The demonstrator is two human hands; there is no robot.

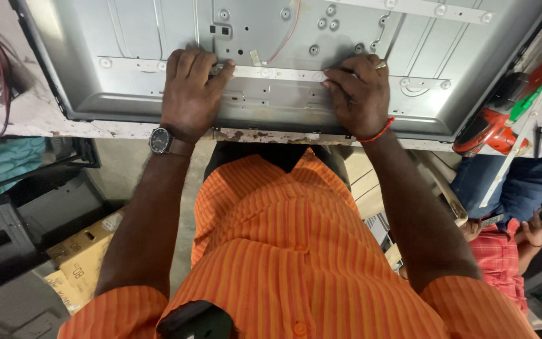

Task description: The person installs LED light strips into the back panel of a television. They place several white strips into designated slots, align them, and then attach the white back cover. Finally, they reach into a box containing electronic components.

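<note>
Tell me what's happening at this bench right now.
A person in an orange striped shirt leans over a large grey metal panel lying flat on the worktable. Both hands press on a thin white strip running across it: the left hand with fingers flat, the right hand pinching at it. A red power drill rests at the right.

Red cordless drill [495, 122], cardboard boxes [83, 251], red cable [1, 69]

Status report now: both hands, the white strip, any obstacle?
Left hand, right hand press white strip on grey metal panel. Red drill lies aside.
</note>
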